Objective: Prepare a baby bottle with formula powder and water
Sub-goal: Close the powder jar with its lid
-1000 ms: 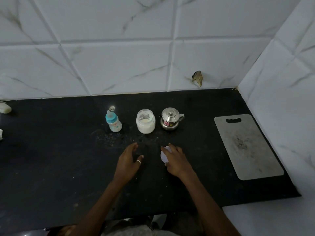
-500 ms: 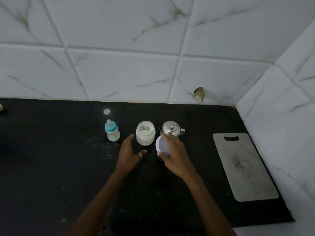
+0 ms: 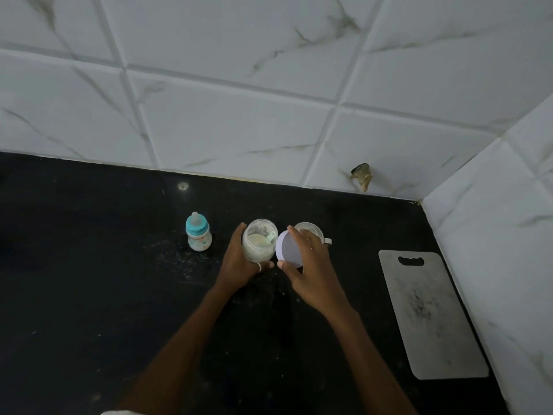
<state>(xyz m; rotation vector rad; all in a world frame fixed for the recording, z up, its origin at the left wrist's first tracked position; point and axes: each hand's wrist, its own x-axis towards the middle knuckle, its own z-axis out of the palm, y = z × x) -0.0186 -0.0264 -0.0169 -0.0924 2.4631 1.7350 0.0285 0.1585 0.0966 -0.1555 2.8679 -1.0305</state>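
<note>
Gripping the open jar (image 3: 259, 244) of pale powder, the left hand (image 3: 239, 265) curls round its near-left side, with fingers up the left wall and the thumb across the front by the base; a pale ring shows on one digit. Inside the jar a light green scoop (image 3: 271, 236) leans against the right wall.

The right hand (image 3: 311, 271) pinches a round white lid (image 3: 288, 250) between fingertips on its upper rim and thumb on its lower rim. The lid is tilted on edge, flat face turned toward the camera, just beside the jar's right side — whether the two touch I cannot tell.

Behind this hand stands a small steel pot (image 3: 308, 229), mostly hidden, with a bit of metal jutting out to its right.

To the left of the jar and apart from it, the baby bottle (image 3: 198, 235) stands upright with a teal collar and a clear teat. All of these stand toward the back of the black bench (image 3: 89, 280), and pale specks dust its surface between bottle and jar.

A grey cutting board (image 3: 431, 316) lies flat along the bench's right edge, its handle slot toward the back. White marbled tiles (image 3: 239, 115) rise behind and at the right, with a chipped hole (image 3: 362, 175) low near the back right corner.
</note>
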